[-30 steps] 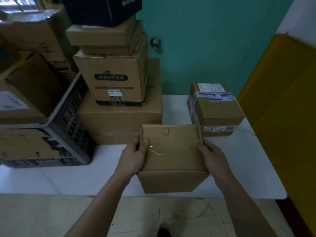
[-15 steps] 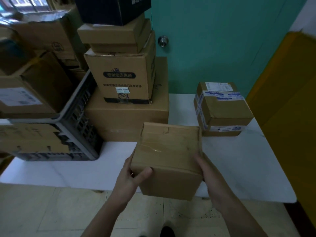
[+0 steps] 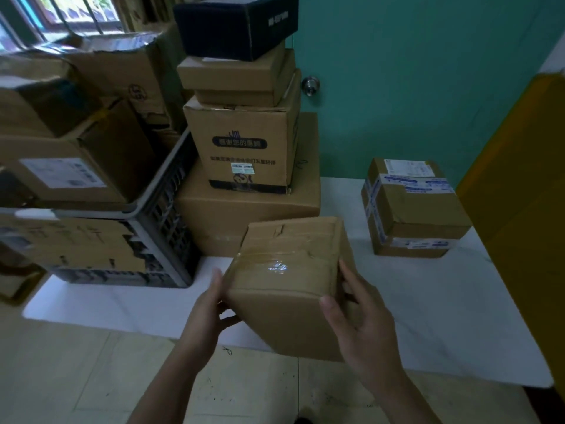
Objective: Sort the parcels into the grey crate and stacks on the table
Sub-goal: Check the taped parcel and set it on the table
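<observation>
Forearms rise from the bottom edge of the view and meet on a plain brown parcel (image 3: 284, 286), which is held clear of the white tabletop (image 3: 428, 316) over its near edge, tilted so that its taped top faces the camera. The left hand (image 3: 208, 313) grips the parcel's left side, with fingers lying up along that face and the thumb tucked under the lower corner. The right hand (image 3: 357, 325) grips the right side, thumb pressed on the near face and fingers wrapped round the far edge. The load looks squeezed between the two hands more than carried from beneath. This reads as the carrying step of the sort: one parcel is lifted and its place not yet reached. Just behind it stands a stack (image 3: 244, 139) built on a broad carton (image 3: 244, 221) and topped by a black box (image 3: 235, 22). Just beside that carton, to the left, is the grey crate (image 3: 171, 228), with boxes heaped above its rim. Off to the right, well apart from the stack, a labelled parcel (image 3: 409, 215) sits alone on the tabletop. The crate seems full and the stack is tall, so the next move probably calls for a high lift onto one of them, or a short reach to the lone parcel on the right. Either way the parcel should be levelled first and let go only once it rests flat. Farthest back are a teal door (image 3: 412, 87) with its knob (image 3: 311, 84), and a yellow panel (image 3: 526, 209) along the right edge.
</observation>
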Motion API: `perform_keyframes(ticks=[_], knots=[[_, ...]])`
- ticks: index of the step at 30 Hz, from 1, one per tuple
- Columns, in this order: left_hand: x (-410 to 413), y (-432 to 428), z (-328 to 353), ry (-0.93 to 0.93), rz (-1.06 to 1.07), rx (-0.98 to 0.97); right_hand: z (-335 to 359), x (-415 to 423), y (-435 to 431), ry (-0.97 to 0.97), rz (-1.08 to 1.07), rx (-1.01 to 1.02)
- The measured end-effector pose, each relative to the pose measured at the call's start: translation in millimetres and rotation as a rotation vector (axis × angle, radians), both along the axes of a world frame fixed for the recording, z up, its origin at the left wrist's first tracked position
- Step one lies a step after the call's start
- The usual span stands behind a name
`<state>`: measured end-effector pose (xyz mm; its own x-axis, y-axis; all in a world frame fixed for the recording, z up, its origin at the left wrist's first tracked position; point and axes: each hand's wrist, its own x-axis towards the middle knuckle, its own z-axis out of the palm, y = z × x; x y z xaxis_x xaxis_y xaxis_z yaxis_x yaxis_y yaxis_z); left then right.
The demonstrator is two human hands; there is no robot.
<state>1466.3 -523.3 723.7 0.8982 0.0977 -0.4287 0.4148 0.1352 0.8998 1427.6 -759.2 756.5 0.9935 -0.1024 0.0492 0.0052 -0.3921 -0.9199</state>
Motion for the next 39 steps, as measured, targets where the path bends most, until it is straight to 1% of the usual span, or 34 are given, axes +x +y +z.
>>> perform_keyframes(ticks=[2, 4, 6, 8, 9, 10, 11, 12, 13, 14, 15, 16, 17, 18, 20, 21, 23, 24, 25, 26, 27, 28, 29, 30, 31, 32, 33, 37, 39], knots=[[3, -2, -2, 0.044, -0.106, 0.126, 2, 2, 4, -0.066, 0.069, -0.153], [3, -9, -7, 0.107, -0.105, 0.113, -3, 7, 7, -0.174, 0.095, -0.294], [0, -16, -12, 0.124, -0.087, 0.095, -8, 11, 9, -0.201, 0.095, -0.354], [-1, -22, -17, 0.14, -0.049, 0.119, -10, 14, 8, -0.178, 0.119, -0.351], [-2, -23, -18, 0.132, -0.028, 0.187, -11, 15, 7, -0.18, 0.126, -0.347], [-3, -23, -19, 0.097, 0.002, 0.321, -13, 16, 6, -0.188, 0.129, -0.343], [-4, -21, -16, 0.021, 0.04, 0.487, -14, 17, 6, -0.193, 0.127, -0.34], [-6, -20, -11, -0.104, 0.073, 0.604, -17, 17, 8, -0.186, 0.132, -0.336], [-7, -21, -3, -0.234, 0.072, 0.63, -19, 17, 10, -0.166, 0.151, -0.333], [-9, -22, 7, -0.318, 0.016, 0.584, -23, 17, 13, -0.147, 0.182, -0.34], [-11, -26, 18, -0.355, -0.079, 0.522, -28, 17, 16, -0.146, 0.215, -0.358], [-14, -30, 24, -0.358, -0.183, 0.491, -34, 16, 18, -0.17, 0.24, -0.376], [-16, -36, 28, -0.356, -0.263, 0.512, -37, 16, 19, -0.193, 0.257, -0.376], [-18, -40, 28, -0.349, -0.3, 0.58, -38, 15, 20, -0.19, 0.273, -0.347], [-18, -47, 27, -0.326, -0.278, 0.712, -34, 18, 19, -0.143, 0.321, -0.257], [-18, -47, 23, -0.31, -0.254, 0.73, -30, 18, 17, -0.119, 0.343, -0.215], [-17, -44, 21, -0.282, -0.231, 0.729, -25, 17, 11, -0.067, 0.296, -0.168], [-17, -43, 19, -0.272, -0.225, 0.726, -26, 16, 6, -0.063, 0.191, -0.194], [-16, -42, 18, -0.259, -0.207, 0.712, -28, 16, 2, -0.068, 0.037, -0.28], [-16, -41, 19, -0.243, -0.182, 0.681, -32, 18, -5, -0.028, -0.112, -0.39], [-16, -40, 18, -0.233, -0.15, 0.628, -34, 20, -13, 0.081, -0.209, -0.467], [-16, -40, 19, -0.217, -0.121, 0.569, -36, 23, -22, 0.258, -0.235, -0.453], [-16, -39, 19, -0.2, -0.095, 0.517, -37, 25, -30, 0.427, -0.222, -0.325], [-15, -37, 17, -0.19, -0.073, 0.49, -39, 25, -35, 0.536, -0.187, -0.127], [-14, -33, 13, -0.185, -0.055, 0.475, -41, 25, -37, 0.577, -0.154, 0.05], [-13, -31, 11, -0.173, -0.041, 0.452, -42, 23, -38, 0.557, -0.136, 0.153], [-12, -30, 9, -0.158, -0.019, 0.415, -44, 21, -40, 0.505, -0.138, 0.178], [-4, -21, 1, -0.064, 0.113, 0.235, -44, 19, -40, 0.296, -0.217, 0.19], [-1, -18, -4, -0.016, 0.142, 0.123, -40, 16, -38, 0.181, -0.233, 0.148]])
